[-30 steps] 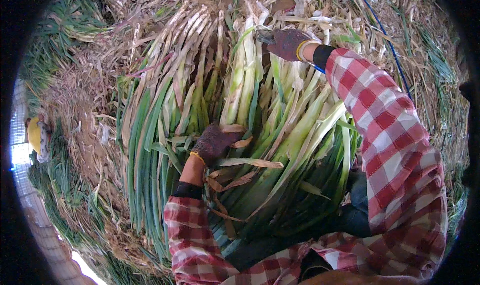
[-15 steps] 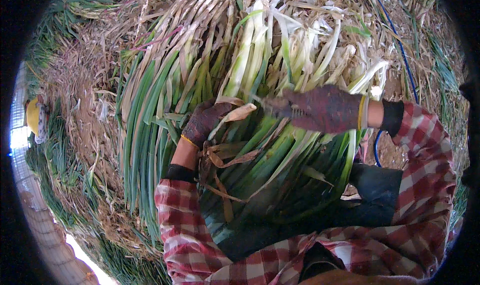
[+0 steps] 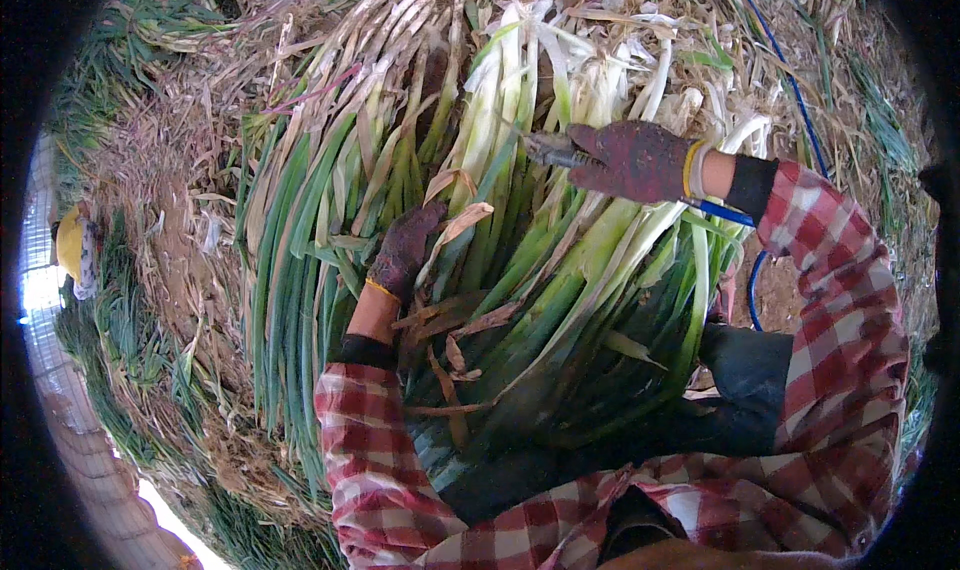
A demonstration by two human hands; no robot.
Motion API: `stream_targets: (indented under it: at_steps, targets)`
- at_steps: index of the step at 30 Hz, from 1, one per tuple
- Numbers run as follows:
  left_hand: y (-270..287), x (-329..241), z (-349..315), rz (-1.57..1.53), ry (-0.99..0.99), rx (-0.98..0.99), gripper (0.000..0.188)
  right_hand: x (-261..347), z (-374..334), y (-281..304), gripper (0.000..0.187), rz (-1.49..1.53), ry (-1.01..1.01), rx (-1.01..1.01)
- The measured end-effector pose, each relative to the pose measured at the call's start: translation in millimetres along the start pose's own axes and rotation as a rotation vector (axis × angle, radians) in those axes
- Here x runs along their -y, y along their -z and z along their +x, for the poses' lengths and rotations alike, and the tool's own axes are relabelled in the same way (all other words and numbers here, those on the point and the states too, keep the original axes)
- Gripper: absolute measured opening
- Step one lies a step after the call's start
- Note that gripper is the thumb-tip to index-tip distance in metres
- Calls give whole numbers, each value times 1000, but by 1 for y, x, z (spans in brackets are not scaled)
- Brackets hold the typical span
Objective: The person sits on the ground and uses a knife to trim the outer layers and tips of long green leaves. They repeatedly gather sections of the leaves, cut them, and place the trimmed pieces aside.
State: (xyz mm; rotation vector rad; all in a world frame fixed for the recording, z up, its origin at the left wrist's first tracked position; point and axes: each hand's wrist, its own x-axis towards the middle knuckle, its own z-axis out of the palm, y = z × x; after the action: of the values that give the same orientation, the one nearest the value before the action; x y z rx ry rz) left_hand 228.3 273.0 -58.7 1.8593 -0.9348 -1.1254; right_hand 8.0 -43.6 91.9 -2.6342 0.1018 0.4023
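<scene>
Long green onions (image 3: 530, 260) lie in a thick pile before me, white root ends away from me and green leaves toward my lap. My right hand (image 3: 635, 160), in a dark maroon glove, is closed round a grey nozzle-like tool (image 3: 552, 150) pointing left over the white stems. A blue tube (image 3: 722, 213) shows below that wrist. At the pile's left middle, my left hand (image 3: 405, 245), gloved alike, rests with curled fingers among the leaves; what they grip is hidden. A dry tan leaf (image 3: 462, 232) lies right beside it.
A blue hose (image 3: 800, 95) runs over the husk-strewn ground at right. More green onions (image 3: 115, 330) lie along the left. Another person in a yellow head covering (image 3: 70, 242) is at the far left. Dry peelings (image 3: 455, 370) hang over the leaves near my lap.
My right hand and the tool have moved up, away from me, toward the white ends, uncovering stems. My left hand has shifted only slightly.
</scene>
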Motion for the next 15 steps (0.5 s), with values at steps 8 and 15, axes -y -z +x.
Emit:
stream_targets:
  at_steps: [8, 15]
  targets:
    - [-34, -71, 0, -120, 135, -137, 27, -5, 22, 19, 61, 28, -115, 78]
    - [-40, -85, 3, -30, 258, -136, 43, -54, 86, 22, 56, -104, -257, -50]
